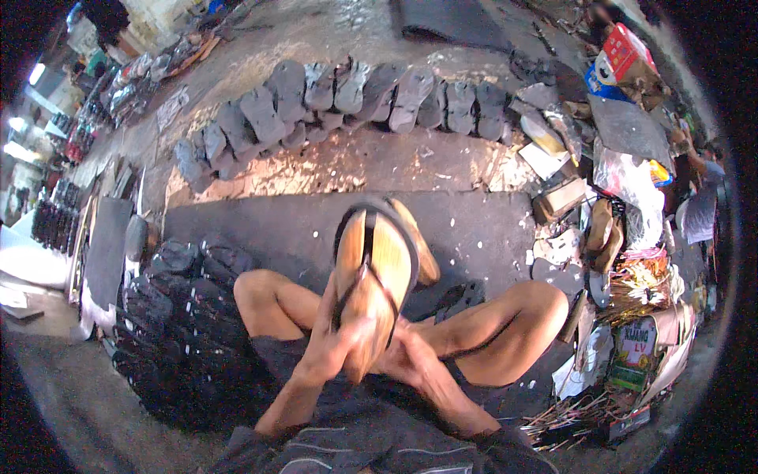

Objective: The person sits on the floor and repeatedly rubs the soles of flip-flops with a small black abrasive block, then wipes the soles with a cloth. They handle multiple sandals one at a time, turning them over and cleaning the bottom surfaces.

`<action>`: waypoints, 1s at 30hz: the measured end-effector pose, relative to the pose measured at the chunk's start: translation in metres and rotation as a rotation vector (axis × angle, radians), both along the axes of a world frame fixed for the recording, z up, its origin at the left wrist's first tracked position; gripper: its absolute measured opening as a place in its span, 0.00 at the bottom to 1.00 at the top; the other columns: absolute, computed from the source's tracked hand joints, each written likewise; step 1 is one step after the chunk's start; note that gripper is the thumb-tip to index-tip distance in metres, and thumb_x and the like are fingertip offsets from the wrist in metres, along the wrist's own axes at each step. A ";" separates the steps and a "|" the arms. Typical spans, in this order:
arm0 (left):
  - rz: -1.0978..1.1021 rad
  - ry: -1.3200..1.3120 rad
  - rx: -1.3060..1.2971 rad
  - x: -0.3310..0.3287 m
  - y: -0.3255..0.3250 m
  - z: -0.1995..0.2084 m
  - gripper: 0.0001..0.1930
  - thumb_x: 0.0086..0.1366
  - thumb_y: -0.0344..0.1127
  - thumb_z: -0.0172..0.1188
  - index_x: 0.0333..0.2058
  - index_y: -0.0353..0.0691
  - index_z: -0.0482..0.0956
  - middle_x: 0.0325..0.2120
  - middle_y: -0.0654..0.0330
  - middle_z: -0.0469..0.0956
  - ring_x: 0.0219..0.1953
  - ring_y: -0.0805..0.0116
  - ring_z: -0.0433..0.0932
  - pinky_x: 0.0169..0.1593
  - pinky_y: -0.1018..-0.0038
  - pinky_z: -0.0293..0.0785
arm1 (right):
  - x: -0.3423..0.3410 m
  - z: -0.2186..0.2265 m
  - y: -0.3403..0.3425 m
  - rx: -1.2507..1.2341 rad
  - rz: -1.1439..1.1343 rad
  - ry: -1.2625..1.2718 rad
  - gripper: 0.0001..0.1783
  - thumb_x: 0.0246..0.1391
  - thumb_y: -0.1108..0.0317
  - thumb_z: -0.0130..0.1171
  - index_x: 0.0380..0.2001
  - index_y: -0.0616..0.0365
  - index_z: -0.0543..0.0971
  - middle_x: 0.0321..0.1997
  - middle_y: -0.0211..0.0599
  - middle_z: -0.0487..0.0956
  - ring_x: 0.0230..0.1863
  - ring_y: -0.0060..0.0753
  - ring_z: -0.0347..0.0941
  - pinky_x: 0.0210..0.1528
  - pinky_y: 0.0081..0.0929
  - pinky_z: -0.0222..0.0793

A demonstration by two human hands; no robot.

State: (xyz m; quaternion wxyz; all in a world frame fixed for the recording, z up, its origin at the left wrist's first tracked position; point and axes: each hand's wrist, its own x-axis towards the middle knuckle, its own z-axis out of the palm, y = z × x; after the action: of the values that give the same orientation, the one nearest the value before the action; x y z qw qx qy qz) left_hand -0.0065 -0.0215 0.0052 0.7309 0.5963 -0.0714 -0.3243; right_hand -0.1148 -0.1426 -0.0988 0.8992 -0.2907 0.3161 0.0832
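Note:
Between my bent knees I hold up a dark flip-flop [412, 276] fitted around a tan wooden shoe last [352, 253]. Its black straps run over the last, and the toe end points away from me. My left hand [338, 347] is closed around the heel end on the left side. Against the lower right side presses my right hand [408, 354], its fingers partly hidden behind the sole. Just behind the flip-flop, to the right, shows a second wooden last [427, 257], mostly covered. Near it on the mat lie dark strap-like pieces [460, 300].
Beyond the dark mat [276, 225] a curved row of grey soles [410, 99] stands leaning together. Piled black sandals [185, 316] lie left. Clutter crowds the right: wooden lasts [604, 235], a clear plastic bag [643, 193], thin sticks [553, 430] and a cardboard box [671, 347].

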 end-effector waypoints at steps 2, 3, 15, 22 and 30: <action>0.089 0.061 0.014 0.009 -0.006 -0.018 0.40 0.69 0.44 0.65 0.72 0.31 0.59 0.62 0.51 0.71 0.65 0.60 0.70 0.68 0.66 0.68 | 0.008 -0.004 -0.005 -0.108 -0.094 -0.093 0.26 0.70 0.66 0.61 0.69 0.52 0.74 0.60 0.34 0.82 0.48 0.25 0.81 0.58 0.33 0.77; 0.129 0.117 -0.031 0.017 -0.012 -0.025 0.39 0.71 0.43 0.65 0.72 0.30 0.59 0.63 0.51 0.70 0.65 0.60 0.70 0.68 0.67 0.68 | 0.005 -0.018 -0.008 -0.302 -0.129 -0.110 0.30 0.69 0.66 0.61 0.72 0.53 0.70 0.60 0.36 0.81 0.47 0.25 0.80 0.58 0.34 0.77; -0.195 -0.157 0.018 0.014 0.013 -0.032 0.19 0.83 0.48 0.53 0.47 0.35 0.79 0.35 0.69 0.77 0.37 0.76 0.74 0.44 0.74 0.74 | -0.015 0.077 -0.049 0.002 0.163 -0.333 0.62 0.50 0.70 0.70 0.81 0.60 0.42 0.80 0.46 0.56 0.80 0.44 0.55 0.80 0.46 0.54; -0.477 0.671 -0.431 -0.041 0.022 -0.188 0.25 0.77 0.41 0.61 0.68 0.42 0.70 0.63 0.60 0.77 0.58 0.68 0.80 0.56 0.70 0.83 | -0.003 0.121 -0.034 -0.646 0.174 -0.579 0.71 0.46 0.74 0.69 0.82 0.54 0.29 0.81 0.49 0.50 0.82 0.48 0.51 0.81 0.48 0.47; -0.241 0.629 -0.849 0.015 -0.021 -0.131 0.46 0.75 0.69 0.51 0.79 0.45 0.53 0.76 0.55 0.62 0.74 0.58 0.67 0.77 0.55 0.64 | 0.017 0.078 -0.022 -1.232 0.220 -0.411 0.69 0.47 0.74 0.64 0.82 0.58 0.28 0.85 0.53 0.41 0.85 0.49 0.40 0.83 0.47 0.39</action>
State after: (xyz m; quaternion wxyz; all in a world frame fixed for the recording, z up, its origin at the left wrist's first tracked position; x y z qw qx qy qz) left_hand 0.0087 -0.0425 -0.1262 0.8512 0.1104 -0.0419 -0.5115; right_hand -0.0980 -0.1650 -0.0212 0.5967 -0.7928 0.0964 -0.0786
